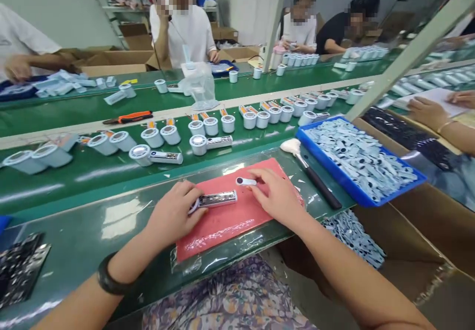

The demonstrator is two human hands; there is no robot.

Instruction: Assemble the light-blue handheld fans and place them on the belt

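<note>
Two belts: green conveyors (74,176) cross the view from 9 to 3 o'clock, a pale strip (185,107) between them.
Room: cardboard boxes (111,60) at 11 o'clock, a metal shelf (118,3) behind them, a co-worker (181,33) in a white shirt at 12 o'clock, and a second pair of hands (428,112) on white paper at 3 o'clock.
Surface: glossy green near bench (74,251), with a pink mat (222,236) at its middle.
Belt load: round white cups (198,144) in a loose row at 12 o'clock, some beside silver bars.
Tray: blue, (334,171) at 2 o'clock, heaped with pale blue parts; a white-headed brush (315,181) lies just beside it.
Bar: shiny silver, rectangular, (217,200) flat on the mat at centre, a white ring at its left end.
Tab: small, white, dark round end, (245,181) on the mat, just beyond the bar, not touching it.
Left hand (172,211): fingers curled, gripping the bar's left end; black bracelet (109,280) on the wrist.
Right hand (276,196): fingers extended, tips at the tab's right end; any pinch cannot be told.
</note>
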